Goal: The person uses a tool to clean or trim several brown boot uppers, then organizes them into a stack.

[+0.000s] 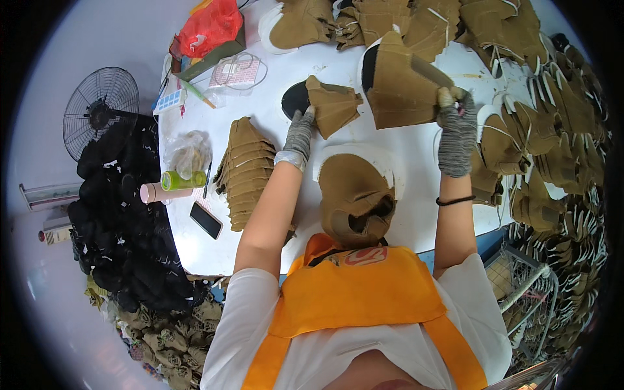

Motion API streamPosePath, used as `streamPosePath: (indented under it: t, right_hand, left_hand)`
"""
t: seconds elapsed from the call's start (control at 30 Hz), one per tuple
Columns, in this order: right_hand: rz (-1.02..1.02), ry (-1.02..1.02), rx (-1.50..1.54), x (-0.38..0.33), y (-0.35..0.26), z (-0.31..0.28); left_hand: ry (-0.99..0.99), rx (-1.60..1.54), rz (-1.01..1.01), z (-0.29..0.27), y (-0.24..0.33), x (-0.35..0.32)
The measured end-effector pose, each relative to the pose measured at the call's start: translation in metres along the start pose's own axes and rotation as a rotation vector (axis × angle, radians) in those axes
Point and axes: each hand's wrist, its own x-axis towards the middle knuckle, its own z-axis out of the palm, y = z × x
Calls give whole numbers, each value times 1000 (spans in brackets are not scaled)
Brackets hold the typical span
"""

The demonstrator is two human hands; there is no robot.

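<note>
My left hand point(299, 135), in a grey knit glove, pinches the lower edge of a small brown shoe upper piece point(335, 107) with a black toe part. My right hand point(457, 133), gloved alike, has its fingers curled on the lower right corner of a larger brown shoe upper piece point(403, 88), which also has a black end. Between my forearms, close to my chest, lies a brown shoe upper point(354, 195) with a white edge behind it. A row of stacked brown pieces point(247, 175) rests left of my left forearm.
Brown uppers pile up along the table's far edge point(377, 23) and right side point(539, 143). At left are a phone point(206, 220), a pink bottle point(166, 192), a green roll point(184, 180) and a box with a red bag point(209, 32). A fan point(99, 110) stands beyond, near a black heap point(130, 227).
</note>
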Motion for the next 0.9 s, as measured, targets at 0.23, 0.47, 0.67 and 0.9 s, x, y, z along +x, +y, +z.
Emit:
streamPosePath:
  t: [0.23, 0.47, 0.67, 0.9]
  right_hand:
    - [127, -220, 381, -73, -64, -3]
    - [-788, -263, -413, -129, -120, 11]
    - [-752, -673, -310, -165, -139, 14]
    - [-1019, -581, -409, -190, -123, 16]
  left_hand:
    - [-343, 787, 1152, 34, 114, -182]
    - [-231, 648, 984, -6, 128, -275]
    - [-247, 432, 814, -24, 112, -330]
    - [-236, 498, 802, -32, 87, -354]
